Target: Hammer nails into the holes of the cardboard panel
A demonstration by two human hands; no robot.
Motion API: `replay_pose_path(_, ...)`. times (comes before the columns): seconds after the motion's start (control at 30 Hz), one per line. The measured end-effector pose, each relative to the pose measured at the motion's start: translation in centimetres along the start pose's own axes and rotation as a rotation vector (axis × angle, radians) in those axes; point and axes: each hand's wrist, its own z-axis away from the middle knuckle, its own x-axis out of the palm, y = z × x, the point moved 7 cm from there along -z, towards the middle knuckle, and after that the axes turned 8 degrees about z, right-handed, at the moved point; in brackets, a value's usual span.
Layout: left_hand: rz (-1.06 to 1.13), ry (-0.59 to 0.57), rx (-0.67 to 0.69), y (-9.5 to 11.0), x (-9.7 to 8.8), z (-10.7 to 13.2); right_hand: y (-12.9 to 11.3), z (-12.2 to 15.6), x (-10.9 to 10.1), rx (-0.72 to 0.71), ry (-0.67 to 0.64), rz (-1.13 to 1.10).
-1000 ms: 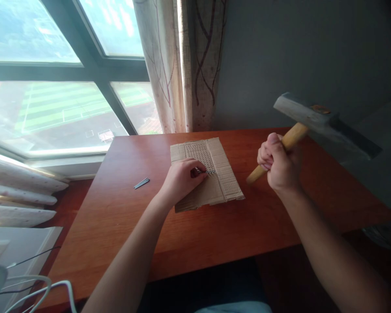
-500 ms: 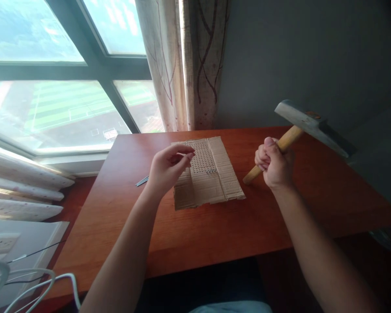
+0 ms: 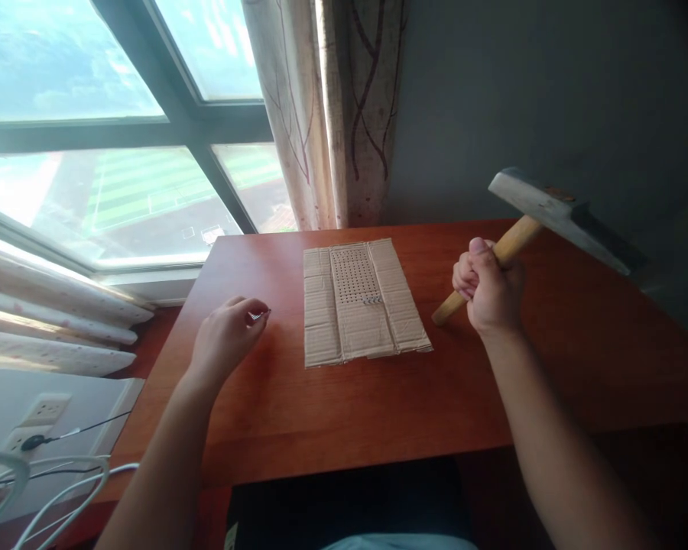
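Note:
My right hand (image 3: pixel 489 286) is wrapped around the wooden handle of a hammer (image 3: pixel 519 237), held up over the right side of the table. Its metal head points up and away. My left hand (image 3: pixel 226 336) hovers over the left part of the table, thumb and forefinger curled into a pinch. Thin metal nails (image 3: pixel 258 315) show through the gap between those fingers; whether they are gripped or lie behind is unclear. Between my hands lies a flat cardboard sheet (image 3: pixel 364 332) with a grid of dark holes. A short row of small metal pieces (image 3: pixel 371 300) sits along the grid's near edge.
Everything rests on a reddish-brown wooden table (image 3: pixel 298 428). A window (image 3: pixel 137 198) and a patterned curtain (image 3: pixel 361 114) are beyond it, with a dark wall at the right. White cables (image 3: pixel 63 512) and a wall socket (image 3: pixel 46 410) are at lower left.
My left hand has moved left, from above the cardboard to above the nails. The right hand still holds the hammer in nearly the same pose. The view has shifted slightly.

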Motion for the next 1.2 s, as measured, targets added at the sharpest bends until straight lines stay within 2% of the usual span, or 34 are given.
replay_pose_path(0.13,-0.23,-0.041,-0.056,0.2,0.5,0.9,0.1,0.0,-0.1,0.0,0.01,0.006)
replay_pose_path(0.3,-0.357,-0.05,-0.037,0.5,0.7,1.0,0.3,0.1,-0.2,-0.004,0.014,0.018)
replay_pose_path(0.53,-0.41,-0.082,-0.06,0.5,0.9,0.8,0.4,0.1,-0.3,-0.005,0.019,0.027)
replay_pose_path(0.9,-0.403,-0.132,-0.024,1.2,1.1,0.5,0.2,0.1,-0.3,-0.008,0.031,0.042)
replay_pose_path(1.03,-0.277,-0.115,0.016,2.0,0.7,0.5,0.1,0.2,-0.3,-0.006,0.035,0.054)
replay_pose_path(1.1,-0.098,-0.056,0.081,3.0,0.3,0.5,0.1,0.2,-0.3,-0.006,0.038,0.058)
replay_pose_path(1.2,0.291,0.049,0.182,5.0,-0.7,0.7,0.0,0.2,-0.3,-0.011,0.036,0.044)
